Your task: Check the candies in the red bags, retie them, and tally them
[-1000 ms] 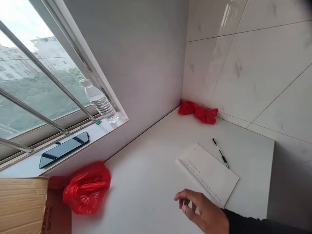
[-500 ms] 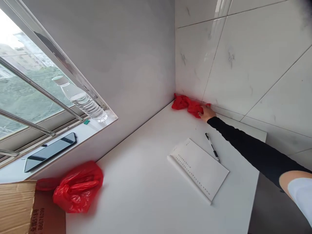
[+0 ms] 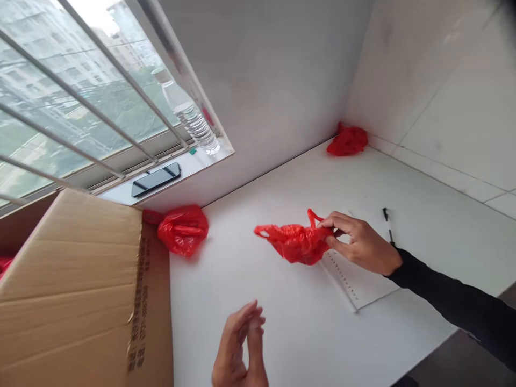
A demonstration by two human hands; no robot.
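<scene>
A crumpled red plastic bag (image 3: 296, 244) hangs above the table, pinched at its right end between the thumb and fingers of my right hand (image 3: 363, 244). One handle loop sticks out at the bag's left end and another rises near my fingertips. My left hand (image 3: 242, 344) is raised at the bottom centre, below and left of the bag. Its fingers are bent, with a gap between them and the thumb, and nothing shows in it. Partly covered by the bag and my right hand lies a notebook (image 3: 374, 285); a pen (image 3: 387, 223) rests beyond it.
At the far corner lies a second red bag (image 3: 350, 141). Another red bag (image 3: 185, 228) sits beside a cardboard box (image 3: 80, 279) at left. A phone (image 3: 156, 179) and a water bottle (image 3: 193, 118) are on the sill by the barred window.
My right hand has lifted one red bag from the far corner and brought it towards me over the notebook. My left hand has come into view. The camera has turned left.
</scene>
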